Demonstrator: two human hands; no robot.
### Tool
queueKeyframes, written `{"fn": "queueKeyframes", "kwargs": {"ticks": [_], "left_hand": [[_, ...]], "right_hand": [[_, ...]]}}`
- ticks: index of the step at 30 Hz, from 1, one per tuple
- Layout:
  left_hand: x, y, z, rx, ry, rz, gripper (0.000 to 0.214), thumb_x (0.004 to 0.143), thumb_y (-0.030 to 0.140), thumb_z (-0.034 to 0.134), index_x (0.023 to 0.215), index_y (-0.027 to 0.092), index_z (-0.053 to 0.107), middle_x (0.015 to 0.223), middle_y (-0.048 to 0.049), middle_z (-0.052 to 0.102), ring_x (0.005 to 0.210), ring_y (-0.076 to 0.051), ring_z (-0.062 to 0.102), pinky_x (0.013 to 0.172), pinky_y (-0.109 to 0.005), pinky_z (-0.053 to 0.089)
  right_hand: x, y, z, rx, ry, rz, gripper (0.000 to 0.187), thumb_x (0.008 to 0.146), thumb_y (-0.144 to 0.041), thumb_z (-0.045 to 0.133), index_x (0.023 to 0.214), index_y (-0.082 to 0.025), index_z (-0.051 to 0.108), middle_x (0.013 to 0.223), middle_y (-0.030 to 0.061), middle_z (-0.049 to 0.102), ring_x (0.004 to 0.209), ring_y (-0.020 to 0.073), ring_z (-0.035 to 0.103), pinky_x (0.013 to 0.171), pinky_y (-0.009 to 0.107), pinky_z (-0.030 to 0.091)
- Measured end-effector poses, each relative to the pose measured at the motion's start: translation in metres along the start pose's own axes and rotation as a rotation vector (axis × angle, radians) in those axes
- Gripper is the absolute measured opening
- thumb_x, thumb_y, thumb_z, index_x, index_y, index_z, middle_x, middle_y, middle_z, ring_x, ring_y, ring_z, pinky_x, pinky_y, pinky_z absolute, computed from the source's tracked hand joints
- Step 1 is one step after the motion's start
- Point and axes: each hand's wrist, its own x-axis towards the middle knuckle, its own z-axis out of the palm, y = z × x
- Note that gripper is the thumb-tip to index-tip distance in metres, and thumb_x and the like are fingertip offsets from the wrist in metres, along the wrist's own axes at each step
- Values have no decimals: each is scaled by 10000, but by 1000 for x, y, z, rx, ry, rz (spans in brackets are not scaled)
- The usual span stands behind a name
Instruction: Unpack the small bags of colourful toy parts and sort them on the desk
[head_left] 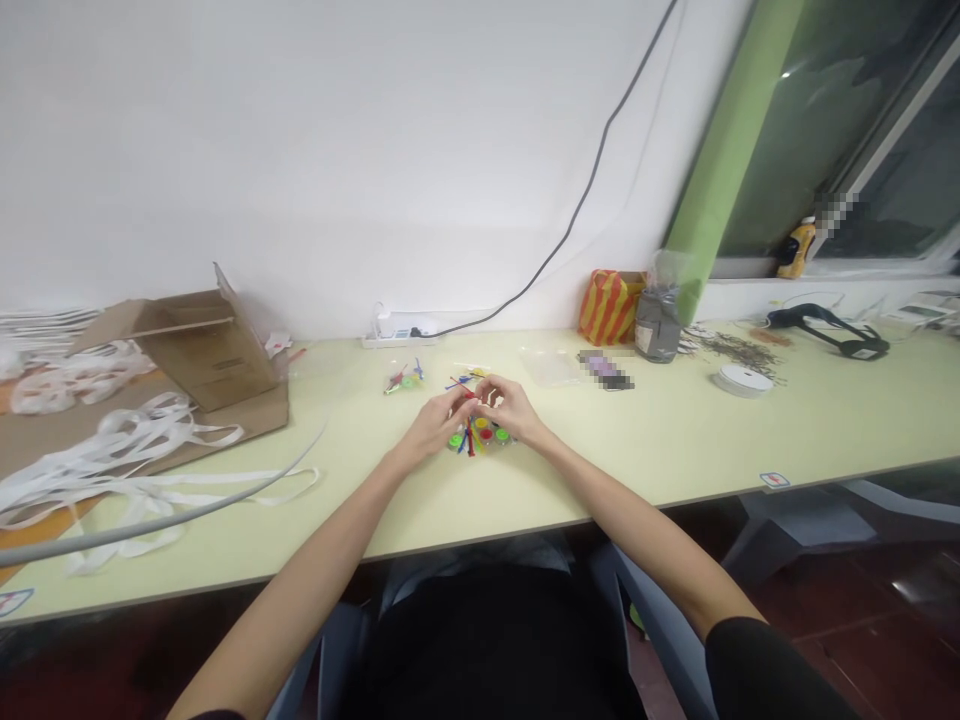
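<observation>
My left hand [439, 425] and my right hand [511, 408] meet over the middle of the table, fingertips pinched close together. Between them is a thin red plastic piece [466, 390], partly hidden by the fingers. Just below the hands lies a group of small round pieces in green, yellow and red [486, 435], beside thin blue, red and yellow plastic sticks [469, 440]. More blue and yellow sticks [472, 376] lie behind the fingers. A small clear bag of coloured pieces [405, 378] rests farther back, to the left.
On the left are an open cardboard box [206, 350] and tangled white ribbon [127, 450]; a grey cable [187, 517] crosses in front. A power strip [401, 335] sits by the wall. Rightward stand a striped bag [609, 305], a grey container [658, 325] and a white roll [742, 379].
</observation>
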Motion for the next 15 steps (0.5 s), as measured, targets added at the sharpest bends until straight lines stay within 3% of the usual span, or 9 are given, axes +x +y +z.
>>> {"fn": "queueKeyframes", "kwargs": {"ticks": [5,10,15], "left_hand": [[0,1,-3,10,61,-18,334,1003,484,393,977,188,547,805,-13,598,699,-149,523,671,-264,399],[-1,-1,-4,14,69,23,237,1006,416,413,1108,208,466,836,2,589,697,-141,521,697,-265,405],[0,1,-2,-3,49,61,274,966,363,497,1169,218,382,857,9,618,728,-151,569,715,-271,413]], "right_hand": [[-2,-5,2,155,-98,32,313,773,-487,740,863,-192,687,892,62,694,793,191,625,734,316,495],[-3,-3,2,388,-69,99,348,773,-468,767,959,-196,658,915,54,706,833,189,663,799,328,518],[-2,-2,3,419,-57,172,393,725,-489,804,924,-189,646,873,43,699,759,164,648,754,307,524]]}}
